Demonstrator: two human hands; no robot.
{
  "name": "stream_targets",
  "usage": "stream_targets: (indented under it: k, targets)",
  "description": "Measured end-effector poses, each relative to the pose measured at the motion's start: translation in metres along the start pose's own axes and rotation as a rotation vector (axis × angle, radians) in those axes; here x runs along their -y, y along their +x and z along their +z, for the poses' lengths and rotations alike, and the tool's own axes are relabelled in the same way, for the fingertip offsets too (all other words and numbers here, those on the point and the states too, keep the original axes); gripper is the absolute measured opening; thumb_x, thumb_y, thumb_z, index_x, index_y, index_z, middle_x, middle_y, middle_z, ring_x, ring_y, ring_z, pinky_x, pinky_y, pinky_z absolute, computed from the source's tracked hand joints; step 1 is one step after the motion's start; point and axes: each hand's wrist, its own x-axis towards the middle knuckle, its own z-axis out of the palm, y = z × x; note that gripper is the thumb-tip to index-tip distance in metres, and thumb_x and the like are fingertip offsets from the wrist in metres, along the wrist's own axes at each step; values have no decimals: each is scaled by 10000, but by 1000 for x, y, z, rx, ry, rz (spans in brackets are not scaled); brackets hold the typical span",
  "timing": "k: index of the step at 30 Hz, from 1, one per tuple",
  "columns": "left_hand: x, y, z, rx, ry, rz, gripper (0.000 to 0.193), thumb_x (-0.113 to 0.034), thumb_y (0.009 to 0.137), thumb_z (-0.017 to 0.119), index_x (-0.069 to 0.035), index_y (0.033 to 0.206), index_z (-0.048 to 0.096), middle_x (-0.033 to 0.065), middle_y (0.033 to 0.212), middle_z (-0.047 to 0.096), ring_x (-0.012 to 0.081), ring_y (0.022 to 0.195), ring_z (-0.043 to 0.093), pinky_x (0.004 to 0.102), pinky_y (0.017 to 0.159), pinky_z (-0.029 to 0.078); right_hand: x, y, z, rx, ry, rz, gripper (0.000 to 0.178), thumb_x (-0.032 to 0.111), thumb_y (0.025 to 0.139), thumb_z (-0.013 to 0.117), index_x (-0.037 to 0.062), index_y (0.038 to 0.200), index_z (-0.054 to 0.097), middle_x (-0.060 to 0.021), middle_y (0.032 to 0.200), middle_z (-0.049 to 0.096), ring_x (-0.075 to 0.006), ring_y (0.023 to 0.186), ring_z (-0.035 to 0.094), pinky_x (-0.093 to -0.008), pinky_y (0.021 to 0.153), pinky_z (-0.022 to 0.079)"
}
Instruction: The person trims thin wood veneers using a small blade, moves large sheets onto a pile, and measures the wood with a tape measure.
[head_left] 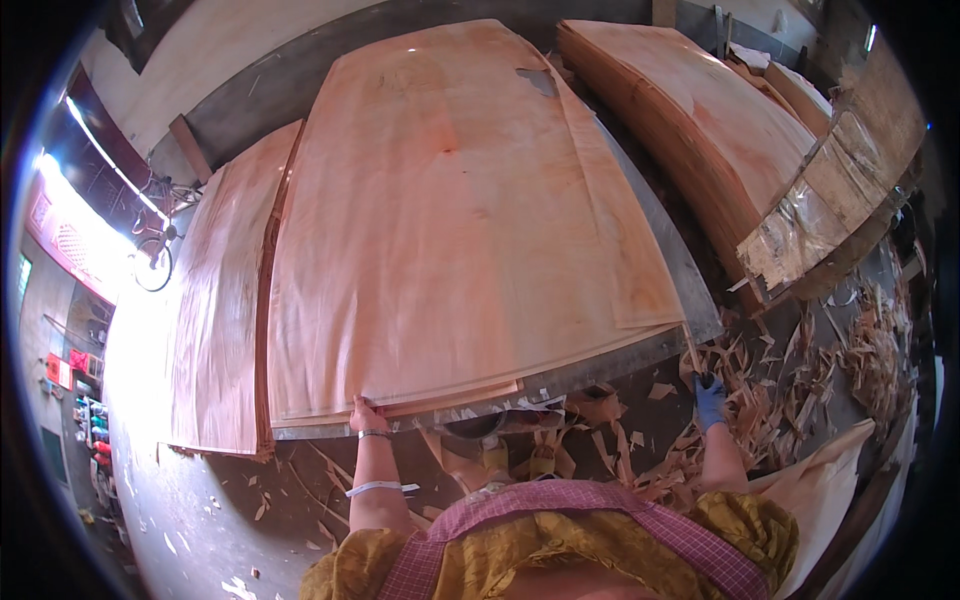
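A large pale reddish wood veneer sheet [450, 220] lies on a grey-topped table [620, 355] in front of me. My left hand [365, 412], bare with a band at the wrist, is closed on the sheet's near edge, left of the middle; its fingertips are partly hidden. A narrower veneer piece [460, 397] shows along that edge, right of the hand. My right hand [711, 400], in a blue glove, is closed at the table's near right corner. From it a thin veneer strip [691, 348] runs up along the sheet's right corner.
Veneer stacks stand left [225, 310] and right [690, 130] of the table. A worn board with plastic wrap [830, 200] juts in at far right. Veneer scraps [770, 400] litter the floor by my right arm. A bicycle [155, 255] stands at far left.
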Motion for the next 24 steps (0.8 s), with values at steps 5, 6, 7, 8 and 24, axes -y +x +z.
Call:
stream_targets:
  k: [5,6,7,8,24]
  targets:
    - [9,0,11,68,26,-97,234,-287,921,700,-97,841,588,36,754,595,186,613,559,330,499,477,-72,-9,-24,-77,25,57,302,283,882,711,-12,865,648,-143,747,659,-295,670,627,-393,631,473]
    - [12,1,14,56,25,-76,235,-285,923,697,-94,838,588,41,771,603,190,628,570,346,512,488,-82,-9,-24,-80,-10,54,299,284,882,712,-8,865,650,-142,744,656,-294,666,626,-389,626,472]
    - [7,3,10,27,27,-34,236,-282,925,694,-92,836,588,46,787,611,195,642,580,363,524,500,-75,-15,-16,-52,6,88,290,279,884,710,-4,859,651,-132,729,652,-286,648,618,-389,614,470]
    - [-2,5,3,-6,33,16,237,-280,927,691,-89,833,587,50,803,619,199,657,590,379,537,511,-62,-26,-6,-17,27,127,283,274,886,707,-1,853,651,-122,714,647,-278,630,611,-389,603,468]
    - [1,49,11,-56,60,26,315,-335,928,627,-39,1033,635,66,944,647,237,790,642,437,576,546,-29,-83,-31,163,306,306,241,271,848,727,52,790,647,-19,654,603,-155,552,560,-313,522,441]
